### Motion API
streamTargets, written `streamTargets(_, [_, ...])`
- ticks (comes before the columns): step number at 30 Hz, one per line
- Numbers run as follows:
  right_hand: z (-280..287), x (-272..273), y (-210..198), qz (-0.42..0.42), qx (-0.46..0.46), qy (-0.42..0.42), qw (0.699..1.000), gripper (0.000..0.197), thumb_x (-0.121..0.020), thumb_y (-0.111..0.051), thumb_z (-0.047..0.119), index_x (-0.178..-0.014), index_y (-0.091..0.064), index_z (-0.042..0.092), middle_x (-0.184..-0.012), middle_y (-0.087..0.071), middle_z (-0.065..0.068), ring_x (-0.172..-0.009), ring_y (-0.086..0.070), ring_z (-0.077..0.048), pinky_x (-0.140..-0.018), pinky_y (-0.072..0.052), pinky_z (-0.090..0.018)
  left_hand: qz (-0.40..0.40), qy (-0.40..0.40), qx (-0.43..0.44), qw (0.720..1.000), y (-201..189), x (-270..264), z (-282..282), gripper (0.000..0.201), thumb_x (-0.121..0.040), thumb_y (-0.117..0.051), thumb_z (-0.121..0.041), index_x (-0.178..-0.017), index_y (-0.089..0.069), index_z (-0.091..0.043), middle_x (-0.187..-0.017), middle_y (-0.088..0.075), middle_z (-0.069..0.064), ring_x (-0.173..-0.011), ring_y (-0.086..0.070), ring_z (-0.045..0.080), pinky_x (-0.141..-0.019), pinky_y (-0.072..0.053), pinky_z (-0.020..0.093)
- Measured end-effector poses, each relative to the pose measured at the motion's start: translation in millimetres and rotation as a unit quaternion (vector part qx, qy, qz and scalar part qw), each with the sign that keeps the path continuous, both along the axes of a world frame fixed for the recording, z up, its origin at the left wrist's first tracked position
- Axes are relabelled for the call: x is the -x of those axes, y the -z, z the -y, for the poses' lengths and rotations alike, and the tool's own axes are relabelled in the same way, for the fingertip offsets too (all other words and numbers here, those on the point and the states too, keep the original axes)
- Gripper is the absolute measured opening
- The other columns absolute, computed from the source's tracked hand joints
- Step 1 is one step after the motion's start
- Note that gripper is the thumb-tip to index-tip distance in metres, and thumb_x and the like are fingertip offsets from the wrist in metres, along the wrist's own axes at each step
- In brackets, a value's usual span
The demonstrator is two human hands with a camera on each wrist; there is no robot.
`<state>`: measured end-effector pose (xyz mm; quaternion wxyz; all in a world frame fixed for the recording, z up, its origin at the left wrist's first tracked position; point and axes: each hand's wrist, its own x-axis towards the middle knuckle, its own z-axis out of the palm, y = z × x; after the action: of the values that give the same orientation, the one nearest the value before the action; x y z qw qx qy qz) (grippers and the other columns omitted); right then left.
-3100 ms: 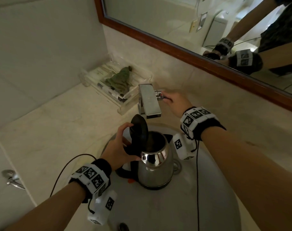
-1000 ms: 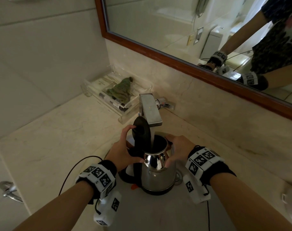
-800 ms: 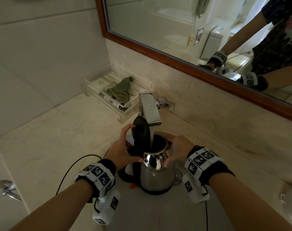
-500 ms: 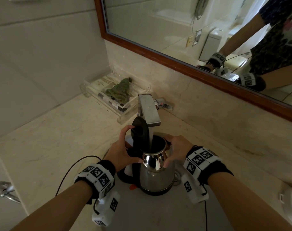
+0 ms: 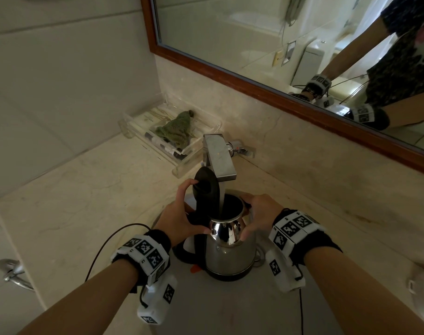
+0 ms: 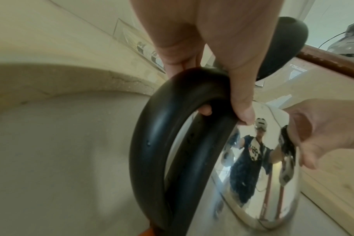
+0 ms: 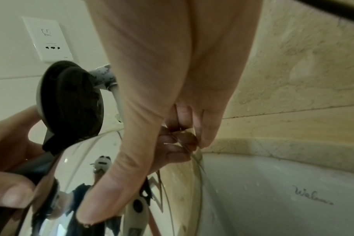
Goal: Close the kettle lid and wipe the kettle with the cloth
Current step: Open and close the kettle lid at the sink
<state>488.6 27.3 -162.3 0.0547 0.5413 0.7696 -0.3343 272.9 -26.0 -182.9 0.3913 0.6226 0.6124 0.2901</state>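
Note:
A steel kettle stands in the sink basin under the faucet. A thin stream of water runs into its mouth. Its black lid stands upright, open. My left hand grips the black handle, with one finger hooked over the lid's top edge. My right hand holds the kettle's right side at the rim, thumb on the shiny front. A green cloth lies crumpled in a clear tray at the back left, away from both hands.
The marble counter spreads to the left of the basin. A wood-framed mirror hangs on the wall behind the faucet. A white object sits at the right edge, a chrome ring at the left.
Three seconds ago my right hand was on the faucet lever; it has since come down onto the kettle's side. Over the last second both hands and the kettle have stayed put.

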Motion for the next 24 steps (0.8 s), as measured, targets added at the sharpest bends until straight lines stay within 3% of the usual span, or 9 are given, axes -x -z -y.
streamTargets(10, [-1.1,-0.4,-3.6,-0.011,0.010,0.000,1.000,0.095,-0.052,-0.090,0.025,-0.136,-0.045,0.021,-0.124,-0.063,0.000,-0.117,-0.056,-0.017,-0.090,-0.043,-0.020,0.006,-0.001,-0.003,1.000,-1.6,-1.0,1.3,0.108,-0.058,-0.085,-0.009,-0.134,-0.013,-0.039,-0.076,-0.056,-0.016,-0.073,-0.054,-0.005,-0.064,-0.042,0.012])
streamTargets(13, [-0.9,-0.7,-3.5,-0.003,0.003,0.001,1.000,0.095,-0.052,-0.090,0.027,-0.135,-0.046,0.022,-0.122,-0.064,0.000,-0.115,-0.057,-0.017,-0.089,-0.045,-0.021,0.008,-0.004,-0.003,1.000,-2.7,-1.8,1.6,0.106,-0.058,-0.085,-0.009,-0.125,-0.011,-0.047,-0.073,-0.055,-0.014,-0.071,-0.055,-0.004,-0.062,-0.041,0.011])
streamTargets(18, [-1.8,-1.0,-4.5,-0.013,0.001,-0.004,1.000,0.099,-0.051,-0.091,0.027,-0.138,-0.042,0.023,-0.127,-0.060,0.002,-0.120,-0.053,-0.016,-0.090,-0.038,-0.017,0.013,-0.006,-0.008,1.000,-0.6,-2.3,1.0,0.103,-0.058,-0.085,-0.009,-0.120,-0.013,-0.049,-0.076,-0.056,-0.014,-0.073,-0.055,-0.003,-0.065,-0.042,0.012])
streamTargets(21, [-2.1,-0.7,-5.0,-0.011,0.004,-0.011,1.000,0.099,-0.053,-0.090,0.027,-0.139,-0.041,0.023,-0.130,-0.059,0.003,-0.123,-0.052,-0.016,-0.092,-0.036,-0.016,0.016,-0.008,-0.007,1.000,-0.3,-2.8,1.2,0.105,-0.058,-0.085,-0.009,-0.124,-0.012,-0.046,-0.077,-0.057,-0.013,-0.074,-0.056,-0.001,-0.068,-0.044,0.017])
streamTargets(24, [-2.5,-0.9,-5.5,-0.008,0.004,-0.012,1.000,0.098,-0.054,-0.090,0.025,-0.139,-0.040,0.023,-0.129,-0.059,0.003,-0.122,-0.052,-0.016,-0.089,-0.036,-0.015,0.017,-0.008,-0.006,1.000,-0.7,-2.9,1.8,0.107,-0.059,-0.084,-0.009,-0.132,-0.012,-0.039,-0.078,-0.056,-0.016,-0.074,-0.054,-0.004,-0.066,-0.043,0.012])
